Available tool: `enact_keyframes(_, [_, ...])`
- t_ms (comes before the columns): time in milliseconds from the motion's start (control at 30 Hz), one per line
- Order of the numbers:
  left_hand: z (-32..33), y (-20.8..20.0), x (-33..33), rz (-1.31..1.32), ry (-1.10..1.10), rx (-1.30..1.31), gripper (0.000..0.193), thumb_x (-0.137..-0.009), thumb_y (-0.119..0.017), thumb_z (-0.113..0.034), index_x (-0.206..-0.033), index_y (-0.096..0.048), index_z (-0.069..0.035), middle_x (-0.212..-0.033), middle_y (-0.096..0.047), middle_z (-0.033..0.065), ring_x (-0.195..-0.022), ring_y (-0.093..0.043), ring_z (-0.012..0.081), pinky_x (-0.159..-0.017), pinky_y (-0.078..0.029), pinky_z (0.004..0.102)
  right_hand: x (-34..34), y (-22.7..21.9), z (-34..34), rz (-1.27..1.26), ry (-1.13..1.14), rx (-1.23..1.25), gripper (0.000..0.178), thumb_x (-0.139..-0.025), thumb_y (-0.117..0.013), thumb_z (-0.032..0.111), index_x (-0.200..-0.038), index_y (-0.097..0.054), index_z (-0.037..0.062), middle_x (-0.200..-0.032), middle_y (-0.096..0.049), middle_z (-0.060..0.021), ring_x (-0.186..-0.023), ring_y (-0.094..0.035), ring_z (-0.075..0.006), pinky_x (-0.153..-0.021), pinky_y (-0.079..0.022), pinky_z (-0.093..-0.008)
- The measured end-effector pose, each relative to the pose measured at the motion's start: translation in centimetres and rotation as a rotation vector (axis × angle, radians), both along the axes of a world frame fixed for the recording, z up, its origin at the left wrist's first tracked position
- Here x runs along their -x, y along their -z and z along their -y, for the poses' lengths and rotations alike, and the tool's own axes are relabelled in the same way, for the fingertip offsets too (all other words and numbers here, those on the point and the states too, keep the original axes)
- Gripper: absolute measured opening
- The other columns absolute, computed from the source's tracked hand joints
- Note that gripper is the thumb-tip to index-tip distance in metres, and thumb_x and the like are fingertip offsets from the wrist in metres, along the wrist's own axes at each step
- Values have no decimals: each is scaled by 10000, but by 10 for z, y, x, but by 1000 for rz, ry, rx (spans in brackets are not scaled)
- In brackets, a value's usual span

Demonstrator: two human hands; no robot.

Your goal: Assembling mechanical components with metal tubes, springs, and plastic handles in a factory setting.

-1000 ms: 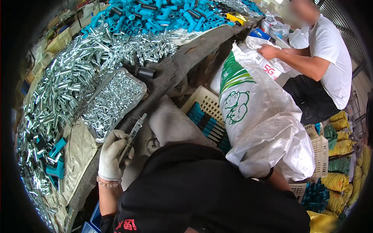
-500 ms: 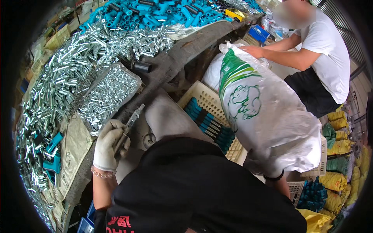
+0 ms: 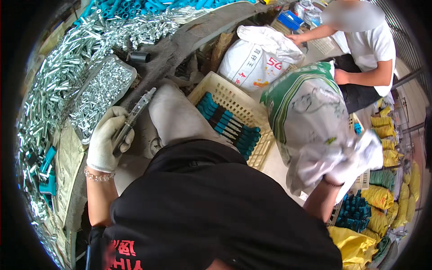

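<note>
Green-and-white sack (image 3: 306, 108) is sitting just beside the plastic crate (image 3: 234, 93), near a co-worker (image 3: 371, 51). Right hand (image 3: 340, 172) is grasping the sack's near end, its fingers blurred. Left hand (image 3: 107, 141) is clasping a metal tool (image 3: 139, 108) beside the parts tray (image 3: 133, 77).

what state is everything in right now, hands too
left hand: gloved, closed around the metal tool
metal tool: held at a slant
right hand: blurred, gripping the bunched near end of the green-and-white sack
green-and-white sack: bulging, contents hidden
cream crate: open, partly filled
teal-handled tools: lying in the crate
tray: heaped with small metal parts
</note>
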State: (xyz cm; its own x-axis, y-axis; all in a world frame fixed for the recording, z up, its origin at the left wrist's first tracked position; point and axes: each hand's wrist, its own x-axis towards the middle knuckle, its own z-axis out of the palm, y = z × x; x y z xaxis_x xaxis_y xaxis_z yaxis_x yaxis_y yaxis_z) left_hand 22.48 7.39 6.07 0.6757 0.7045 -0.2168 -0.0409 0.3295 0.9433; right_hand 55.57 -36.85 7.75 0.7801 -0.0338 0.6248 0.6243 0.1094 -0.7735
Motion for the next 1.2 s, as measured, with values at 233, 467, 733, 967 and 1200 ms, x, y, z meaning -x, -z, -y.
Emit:
enact_keyframes(233, [-5,2,2,-66,-153,66,119,-975,-473,-169,-1009,-529,-70,-753,-549,32,-527,-501,94,-412,-335,206,-189,-99,-42,-535,-586,-37,114,-758,-587,23,-867,-611,44,-786,-640,-67,-708,-628,-213,-665,-530,-307])
enact_keyframes(467, [-25,-16,-48,-203,-176,15,152,-951,-404,-168,-991,-510,-66,-595,-500,43,-425,-387,92,-399,-284,218,-358,-121,-80,-695,-360,248,39,-785,-581,93,-751,-582,74,-736,-639,-113,-630,-615,-263,-602,-522,-363])
enact_keyframes(733, [-41,-37,-104,-286,-168,-92,222,-915,-416,-218,-1034,-502,-52,-562,-494,51,-405,-361,99,-391,-251,224,-495,-85,-225,58,780,1522,348,-839,-640,359,-1026,-731,81,-1047,-731,-174,-961,-710,-305,-823,-551,-435])
enact_keyframes(967, [-42,-30,-120,-353,-188,-11,209,-857,-437,-152,-1004,-499,-16,-582,-523,88,-402,-394,118,-388,-304,235,-447,160,-231,-243,503,2146,396,-857,-629,371,-1136,-750,116,-1185,-710,-142,-1113,-677,-287,-930,-532,-412])
enact_keyframes(1200, [-46,-29,-153,-293,-42,-19,240,-881,-489,-196,-1017,-470,2,-577,-523,86,-411,-413,113,-397,-311,219,-486,137,-157,91,880,2080,353,-923,-577,259,-1238,-672,131,-1235,-677,-110,-1125,-642,-248,-986,-486,-382])
